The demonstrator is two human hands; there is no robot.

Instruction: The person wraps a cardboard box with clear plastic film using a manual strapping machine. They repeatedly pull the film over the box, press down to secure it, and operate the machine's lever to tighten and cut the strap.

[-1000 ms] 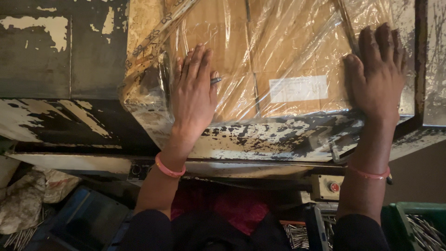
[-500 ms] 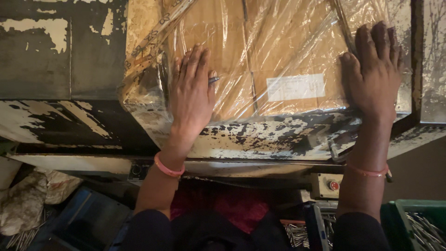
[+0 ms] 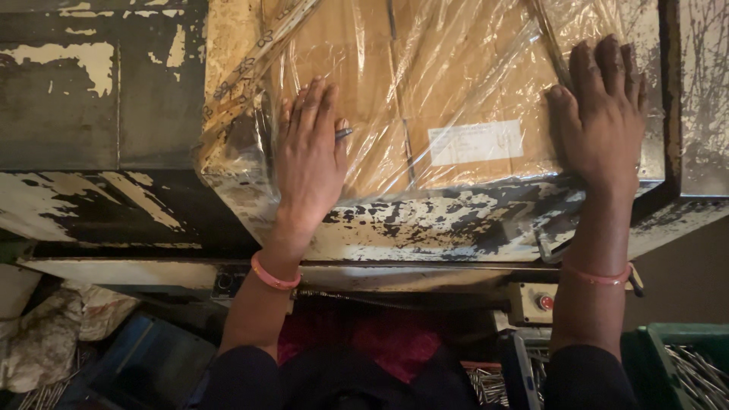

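The left hand (image 3: 307, 156) lies flat, fingers spread and gripping nothing, on the plastic-wrapped carton (image 3: 425, 99), near the carton's left edge, with a small dark pen-like thing (image 3: 343, 134) tucked between its fingers. The right hand (image 3: 604, 114) presses flat and open on the carton's right edge. The carton sits on the worn, paint-chipped counter (image 3: 106, 205), its near side close to the counter's front lip. To do this well, I judge both palms should bear down evenly so the loose film stays smooth over the white label (image 3: 476, 142) without creasing.
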